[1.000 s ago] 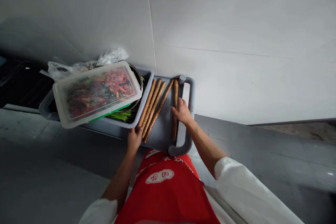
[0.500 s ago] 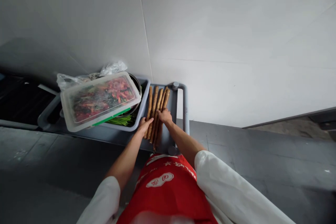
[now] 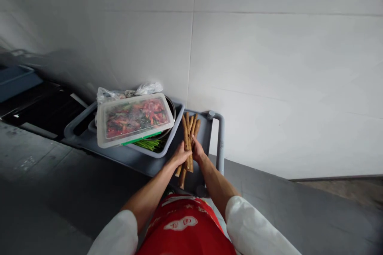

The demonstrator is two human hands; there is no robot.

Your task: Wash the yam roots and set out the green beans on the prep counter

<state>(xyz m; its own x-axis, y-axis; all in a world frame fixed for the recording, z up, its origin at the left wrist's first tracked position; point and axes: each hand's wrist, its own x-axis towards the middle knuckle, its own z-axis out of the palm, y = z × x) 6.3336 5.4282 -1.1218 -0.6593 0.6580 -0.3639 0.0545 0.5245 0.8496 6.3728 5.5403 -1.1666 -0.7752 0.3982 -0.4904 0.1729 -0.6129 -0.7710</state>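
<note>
Several long, brown, stick-shaped roots that look like Chinese yams (image 3: 188,133) are gathered in a bundle over the right end of a grey cart (image 3: 206,129). My left hand (image 3: 180,155) is closed around the bundle's left side, thumb across the top. From the right, my right hand (image 3: 197,150) grips the same bundle, its fingers partly hidden by the yams. The yams cross one another, and their near ends stick out unevenly towards my red apron (image 3: 182,231).
Left of the yams, a grey tub (image 3: 176,129) on the cart holds green stalks (image 3: 151,144) and a round metal rim. A lidded clear box (image 3: 136,119) of red and green food lies tilted on top. Plastic bags (image 3: 149,87) sit behind, near the white wall (image 3: 254,67).
The yams lay side by side before; now my hands have pressed them together into a crossing bundle. My hands are closer together. The view has shifted, so the cart appears further right and lower.
</note>
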